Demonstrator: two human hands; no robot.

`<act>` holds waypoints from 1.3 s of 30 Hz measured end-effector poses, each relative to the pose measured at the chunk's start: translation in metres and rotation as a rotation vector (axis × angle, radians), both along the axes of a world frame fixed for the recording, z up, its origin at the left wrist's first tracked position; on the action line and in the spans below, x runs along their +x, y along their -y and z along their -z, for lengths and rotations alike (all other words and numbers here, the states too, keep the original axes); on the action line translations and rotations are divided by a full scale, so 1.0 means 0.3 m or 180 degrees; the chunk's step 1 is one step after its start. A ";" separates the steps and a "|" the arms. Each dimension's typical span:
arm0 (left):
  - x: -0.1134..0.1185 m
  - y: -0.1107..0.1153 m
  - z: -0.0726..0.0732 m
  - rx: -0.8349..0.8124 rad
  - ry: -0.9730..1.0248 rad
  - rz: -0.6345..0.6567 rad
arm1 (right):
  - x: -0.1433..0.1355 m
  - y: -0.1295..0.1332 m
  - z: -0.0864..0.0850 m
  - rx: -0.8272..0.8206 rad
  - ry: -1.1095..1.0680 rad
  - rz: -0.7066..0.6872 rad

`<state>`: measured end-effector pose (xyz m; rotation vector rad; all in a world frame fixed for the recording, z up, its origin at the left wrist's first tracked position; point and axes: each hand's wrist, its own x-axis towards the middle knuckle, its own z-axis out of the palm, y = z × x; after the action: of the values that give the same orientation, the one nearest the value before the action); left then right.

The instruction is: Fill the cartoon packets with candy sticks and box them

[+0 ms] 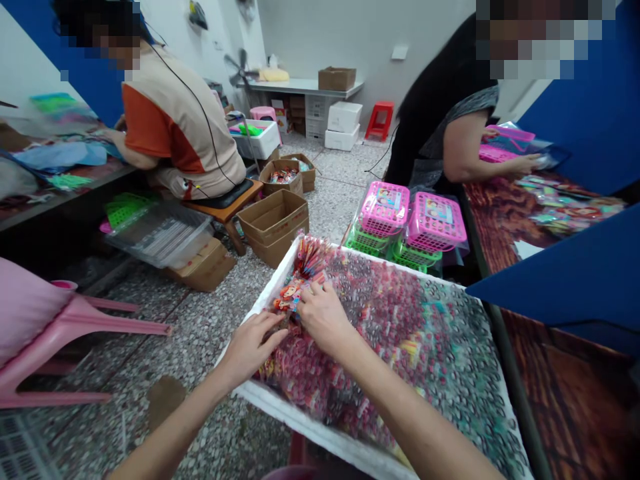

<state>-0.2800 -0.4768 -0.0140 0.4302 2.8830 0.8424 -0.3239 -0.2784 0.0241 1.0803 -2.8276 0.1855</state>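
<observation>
A large white box (pixel 493 333) holds many small packets (pixel 400 320), red and pink on the left and greenish on the right. In its upper left corner lies a printed packet with a cartoon figure (pixel 289 293). My right hand (pixel 323 312) is on that packet's right side, fingers bent; what they hold is hidden. My left hand (pixel 255 348) is just below the packet, over the box's left edge, with thumb and fingers apart. A bundle of thin reddish packets (pixel 311 257) stands above both hands.
Pink baskets (pixel 385 208) over green ones stand behind the box. Cardboard boxes (pixel 275 217) and a pink chair (pixel 55 333) are to the left. Two people work at side tables, one at the left and one at the right. A blue panel (pixel 565 273) borders the right side.
</observation>
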 end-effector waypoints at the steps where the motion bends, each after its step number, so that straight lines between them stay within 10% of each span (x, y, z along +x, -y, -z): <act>1: 0.000 -0.003 -0.004 0.0009 -0.0004 0.0004 | 0.002 0.003 -0.010 0.0003 -0.0027 -0.0028; 15: -0.035 0.030 -0.029 0.0265 0.0020 -0.0304 | 0.003 0.059 0.074 0.0011 0.0038 0.0120; 24: -0.129 -0.009 0.022 -0.1179 -0.0448 -0.0081 | 0.016 0.019 0.017 -0.0030 0.0064 0.0286; 34: -0.067 -0.021 0.060 -0.0361 -0.0115 -0.0529 | -0.038 -0.005 0.004 0.0063 0.0690 0.0511; 39: -0.076 -0.024 0.067 -0.0370 -0.0280 -0.0114 | -0.051 -0.009 0.010 -0.0141 0.0770 0.0588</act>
<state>-0.3027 -0.4696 -0.0342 0.4148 3.0094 0.6723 -0.3391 -0.2756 0.0211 0.8324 -3.0985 0.3840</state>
